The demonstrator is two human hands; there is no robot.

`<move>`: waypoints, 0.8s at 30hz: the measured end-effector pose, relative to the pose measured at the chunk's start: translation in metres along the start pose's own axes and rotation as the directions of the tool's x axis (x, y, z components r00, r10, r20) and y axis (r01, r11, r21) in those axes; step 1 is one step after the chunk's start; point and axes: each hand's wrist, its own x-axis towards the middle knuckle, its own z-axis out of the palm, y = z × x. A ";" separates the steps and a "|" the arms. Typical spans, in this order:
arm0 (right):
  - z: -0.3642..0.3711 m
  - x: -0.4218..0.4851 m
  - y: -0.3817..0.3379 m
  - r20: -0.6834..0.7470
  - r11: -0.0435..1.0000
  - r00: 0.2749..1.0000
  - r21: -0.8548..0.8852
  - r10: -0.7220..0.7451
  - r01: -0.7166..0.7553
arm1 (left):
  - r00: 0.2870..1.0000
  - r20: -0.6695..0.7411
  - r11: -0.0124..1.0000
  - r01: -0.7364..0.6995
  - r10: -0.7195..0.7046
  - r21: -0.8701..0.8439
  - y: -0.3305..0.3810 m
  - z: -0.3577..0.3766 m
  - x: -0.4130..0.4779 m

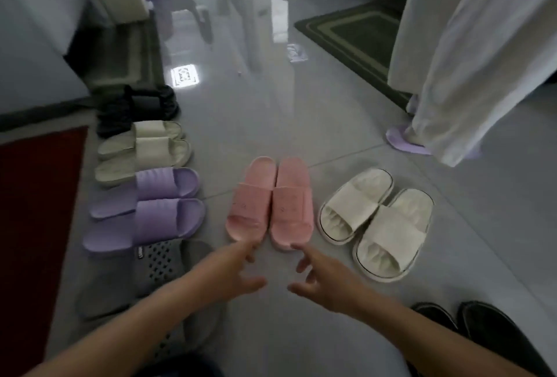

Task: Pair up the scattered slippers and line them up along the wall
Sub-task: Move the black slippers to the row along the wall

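The pink slippers lie side by side in the middle of the glossy grey tiled floor, inner edges touching. They are smooth moulded foam slides, each with a broad band over the foot and rounded ends.

The left hand and the right hand reach forward on bare forearms, thumbs pointing toward each other, each at the near end of 1 pink slipper. The fingers of both hands are loosely spread and slightly bent, and hold nothing. The left forefinger and the right forefinger come up to the slippers' near edges; the blur hides whether they touch.

Just right of the pink pair sit the white slippers, set at an angle, with wide fabric-like bands, crinkled insoles and a dark line round each sole.

On the left, 4 pairs lie in a row beside a red mat:
- the black slippers, farthest off
- the beige slippers, matte and thick-soled
- the purple slippers, with ribbed bands
- the grey slippers, nearest, punched with small holes

A green rug with a pale border lies far off. Beside it a person in loose white trousers stands in lilac slippers. A pair of dark shoes sits at lower right.
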 end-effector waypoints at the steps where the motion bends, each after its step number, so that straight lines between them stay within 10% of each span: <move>1: 0.004 0.013 -0.006 0.027 0.998 0.998 0.027 -0.054 0.053 | 0.997 0.030 0.997 0.074 -0.074 -0.006 0.000 0.002 -0.013; 11: 0.047 -0.012 -0.078 0.290 0.895 0.847 0.123 -0.446 0.429 | 0.808 0.000 0.755 0.550 -0.589 -0.357 -0.012 0.038 -0.201; 24: 0.137 -0.130 -0.037 0.553 0.889 0.761 -0.077 -0.340 0.452 | 0.751 -0.161 0.709 0.496 -0.640 -0.501 0.048 0.155 -0.305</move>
